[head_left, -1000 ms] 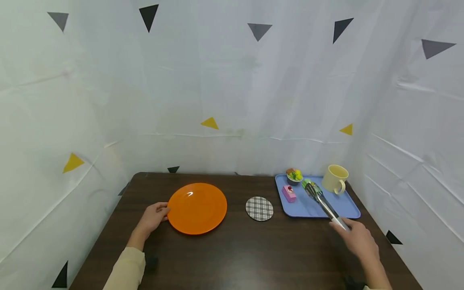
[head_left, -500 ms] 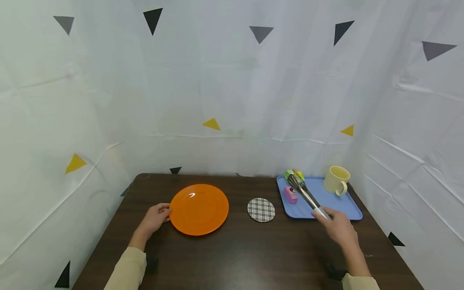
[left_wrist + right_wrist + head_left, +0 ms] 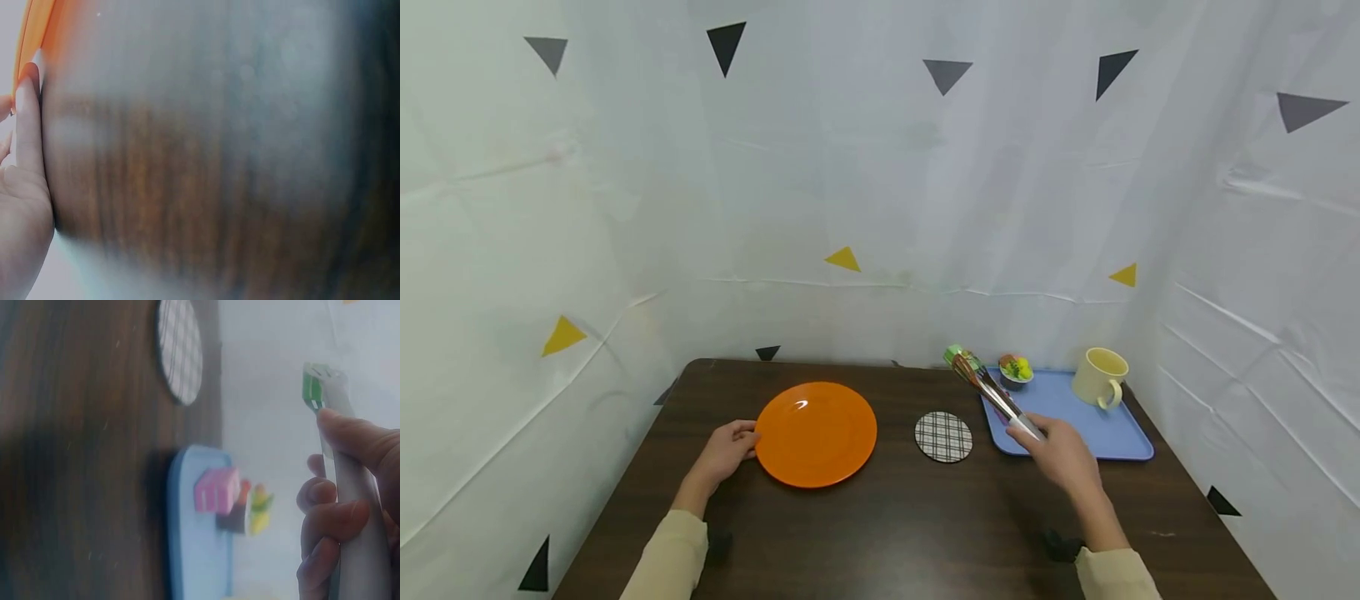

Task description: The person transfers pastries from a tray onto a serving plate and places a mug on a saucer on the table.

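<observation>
One green piece [image 3: 955,355] in shiny silvery tongs [image 3: 998,401].

No lettering, labels, brands or numbers can be read anywhere

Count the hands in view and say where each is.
2: the left hand is at the left rim of the orange plate; the right hand grips the tongs near the blue tray. No others show.
</observation>
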A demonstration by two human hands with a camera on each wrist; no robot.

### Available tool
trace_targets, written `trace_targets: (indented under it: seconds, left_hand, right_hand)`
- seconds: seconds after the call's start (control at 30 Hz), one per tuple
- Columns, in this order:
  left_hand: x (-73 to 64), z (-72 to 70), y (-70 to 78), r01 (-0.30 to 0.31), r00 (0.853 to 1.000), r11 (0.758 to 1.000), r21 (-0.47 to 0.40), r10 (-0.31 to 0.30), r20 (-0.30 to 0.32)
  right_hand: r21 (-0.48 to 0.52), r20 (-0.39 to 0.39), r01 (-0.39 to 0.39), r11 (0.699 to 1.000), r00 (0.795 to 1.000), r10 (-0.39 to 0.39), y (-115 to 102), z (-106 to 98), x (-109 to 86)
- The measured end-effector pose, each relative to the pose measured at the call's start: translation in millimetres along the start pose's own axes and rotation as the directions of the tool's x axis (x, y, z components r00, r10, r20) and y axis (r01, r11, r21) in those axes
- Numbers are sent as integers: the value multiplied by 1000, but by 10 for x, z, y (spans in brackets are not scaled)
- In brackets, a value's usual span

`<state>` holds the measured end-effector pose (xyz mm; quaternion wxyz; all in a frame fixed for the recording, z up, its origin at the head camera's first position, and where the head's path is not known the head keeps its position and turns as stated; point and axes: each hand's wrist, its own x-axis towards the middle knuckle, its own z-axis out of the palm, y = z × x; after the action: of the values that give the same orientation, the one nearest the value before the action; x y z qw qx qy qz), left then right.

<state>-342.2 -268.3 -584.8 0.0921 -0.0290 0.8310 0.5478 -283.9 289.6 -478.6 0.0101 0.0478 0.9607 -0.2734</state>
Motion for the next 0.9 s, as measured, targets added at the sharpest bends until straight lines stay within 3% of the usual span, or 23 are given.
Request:
trace_targets:
  seconds: [0.33, 0.63, 0.9]
  left_hand:
    - [12, -5, 8, 5, 1000, 1000, -10, -5, -1]
    - [16, -7, -15, 7, 1000, 1000, -23, -6, 4]
    - [34, 3, -30, 14, 1000, 999, -31, -14, -8]
  right_hand:
    - [49, 8, 72, 996, 997, -72, -336, 268, 70]
    - [131, 16, 98, 987, 995, -101, -564, 509, 127]
    - [140, -1, 117, 983, 993, -118, -809, 736, 102]
